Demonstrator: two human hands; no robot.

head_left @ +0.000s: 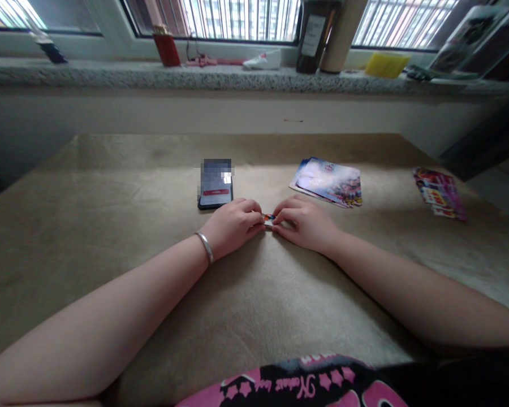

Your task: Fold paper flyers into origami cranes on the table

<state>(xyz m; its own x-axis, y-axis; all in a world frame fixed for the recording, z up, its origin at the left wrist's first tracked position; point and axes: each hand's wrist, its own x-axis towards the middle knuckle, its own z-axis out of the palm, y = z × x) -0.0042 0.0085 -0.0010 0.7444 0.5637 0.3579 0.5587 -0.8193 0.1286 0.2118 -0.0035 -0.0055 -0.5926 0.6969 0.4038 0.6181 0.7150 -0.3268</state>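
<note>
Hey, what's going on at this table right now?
A person sits at a cloth-covered table and pinches a small colourful piece between the fingertips of the left hand and the right hand, low over the cloth. It is too small to tell what it is. A phone lies just beyond the left hand, a stack of picture cards lies beyond the right, and a second stack lies farther right.

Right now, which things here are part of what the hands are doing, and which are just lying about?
In hand: small colourful piece, pinched between left hand and right hand.

Lying about, untouched: phone, stack of picture cards, second card stack far right, red container and yellow block on the windowsill.
</note>
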